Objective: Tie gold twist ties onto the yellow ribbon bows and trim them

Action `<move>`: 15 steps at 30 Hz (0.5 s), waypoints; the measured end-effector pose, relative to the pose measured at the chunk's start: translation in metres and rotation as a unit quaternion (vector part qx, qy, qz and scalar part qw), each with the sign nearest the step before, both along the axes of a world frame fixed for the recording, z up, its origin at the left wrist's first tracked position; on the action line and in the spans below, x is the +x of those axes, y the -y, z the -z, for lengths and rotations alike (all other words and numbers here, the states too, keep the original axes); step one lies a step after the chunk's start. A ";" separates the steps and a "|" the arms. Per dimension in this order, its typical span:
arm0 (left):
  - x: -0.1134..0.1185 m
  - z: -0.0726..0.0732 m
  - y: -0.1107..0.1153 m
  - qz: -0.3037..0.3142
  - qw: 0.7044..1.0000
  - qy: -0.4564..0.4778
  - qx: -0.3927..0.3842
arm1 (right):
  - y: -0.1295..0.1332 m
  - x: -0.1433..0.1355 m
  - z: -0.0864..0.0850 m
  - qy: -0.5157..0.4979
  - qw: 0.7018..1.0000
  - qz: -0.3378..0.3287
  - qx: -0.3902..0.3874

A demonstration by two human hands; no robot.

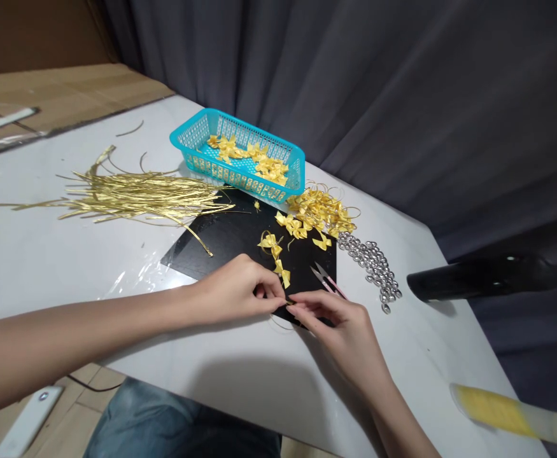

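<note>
Over the near corner of a black mat (pixel 240 232), my left hand (pixel 244 289) and my right hand (pixel 338 318) meet with pinched fingertips. Between them is a thin gold cord (pixel 289 303), mostly covered by the fingers; a fine loop hangs below. Just beyond the fingers lie loose yellow bows (pixel 284 273). Small scissors (pixel 324 280) with pink handles rest partly behind my right hand. A heap of yellow bows with cord loops (pixel 323 213) sits at the mat's far right edge, beside silver beads (pixel 371 264).
A turquoise basket (pixel 202 164) holding yellow bows stands at the back. Gold cords (pixel 139 194) are spread on the white table (pixel 68 254) at left. A black cylindrical object (pixel 473 278) and a yellow-filled tube (pixel 493 410) are at right. Dark curtain (pixel 354 83) hangs behind.
</note>
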State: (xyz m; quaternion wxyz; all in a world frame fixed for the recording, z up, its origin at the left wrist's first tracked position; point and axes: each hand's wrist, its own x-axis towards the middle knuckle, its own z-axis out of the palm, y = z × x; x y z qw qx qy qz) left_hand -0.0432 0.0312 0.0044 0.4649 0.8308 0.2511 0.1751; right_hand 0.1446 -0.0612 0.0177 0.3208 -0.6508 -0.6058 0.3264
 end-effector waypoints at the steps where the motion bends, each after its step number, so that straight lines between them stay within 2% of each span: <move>1: 0.000 0.000 0.000 0.001 1.000 0.001 0.001 | 0.000 0.000 0.000 -0.006 1.000 0.004 0.000; 15: 0.000 0.006 0.002 0.000 0.999 0.032 0.027 | 0.001 0.000 -0.001 0.038 0.999 -0.023 0.008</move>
